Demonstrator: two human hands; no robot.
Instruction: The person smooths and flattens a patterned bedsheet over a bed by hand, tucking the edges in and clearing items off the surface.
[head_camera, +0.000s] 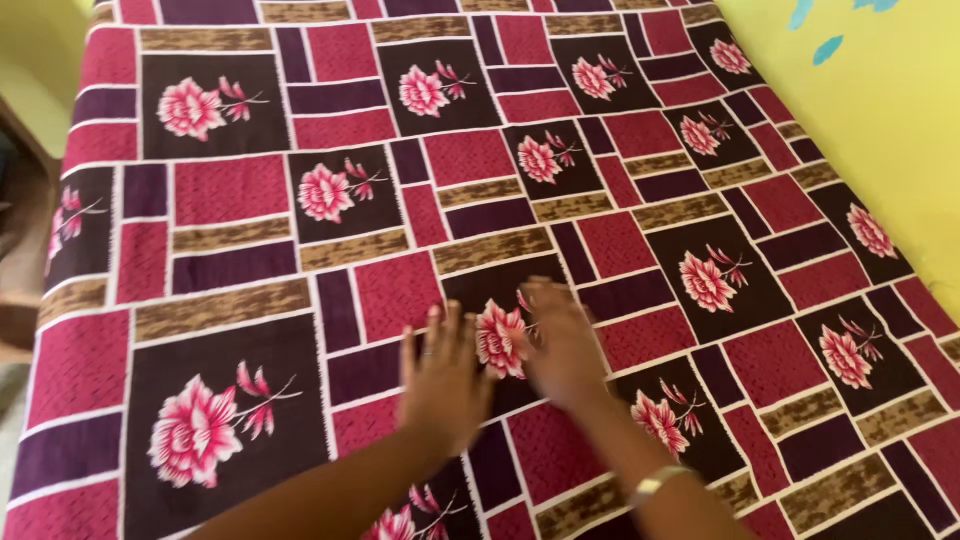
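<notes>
A patchwork bedsheet (240, 210) in maroon, dark purple and brown, with pink flowers on dark squares, lies spread over a bed. My left hand (443, 372) rests flat on it with fingers apart, just left of a pink flower (499, 339). Beside it, my right hand (562, 343) is also flat on the sheet, blurred, just right of that flower. A thin bangle (655, 483) circles my right wrist. Neither hand holds anything.
A yellow wall (880, 130) with blue marks runs along the bed's right side. At the left edge, beyond the bed, stands dim wooden furniture (18, 215) and a strip of floor.
</notes>
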